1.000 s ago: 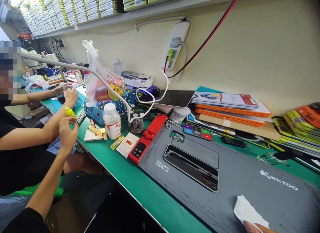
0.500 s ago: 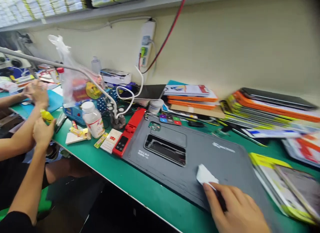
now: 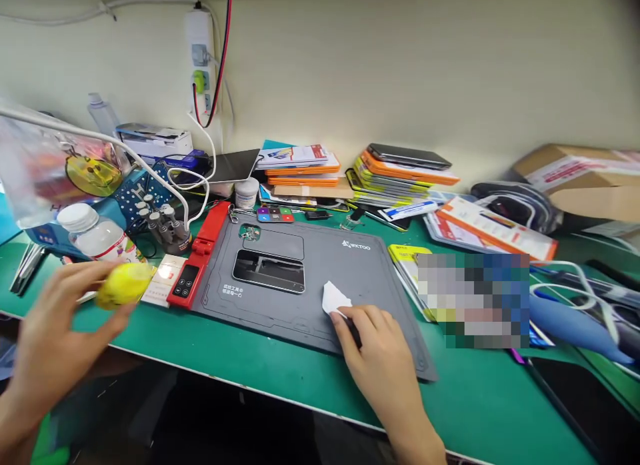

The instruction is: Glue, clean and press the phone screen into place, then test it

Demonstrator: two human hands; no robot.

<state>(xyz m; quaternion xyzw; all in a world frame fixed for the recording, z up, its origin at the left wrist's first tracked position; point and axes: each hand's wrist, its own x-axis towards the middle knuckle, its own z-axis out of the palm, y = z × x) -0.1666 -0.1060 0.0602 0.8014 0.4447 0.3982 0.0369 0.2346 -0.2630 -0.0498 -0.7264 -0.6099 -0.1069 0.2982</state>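
Green table [image 3: 295,375], pale wall [image 3: 400,65] behind. At the near left, the left hand [image 3: 70,325] grips a yellow item [image 3: 125,285] — blurred, raised near the table's edge. Well apart from it, the right hand [image 3: 377,352] pinches a white tissue [image 3: 335,297] over the grey mat [image 3: 320,238]. Left of the tissue, a phone [image 3: 270,270] lies on the mat — farther left, a red device [image 3: 193,278].

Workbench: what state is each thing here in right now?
Left hand, closed around yellow item
Yellow item, off the bench, type unclear
Right hand, pinching white wipe
Gray mat, lying flat
Phone, lying flat on the mat
White-capped bottle, standing, cap on
Power strip, plugs inserted
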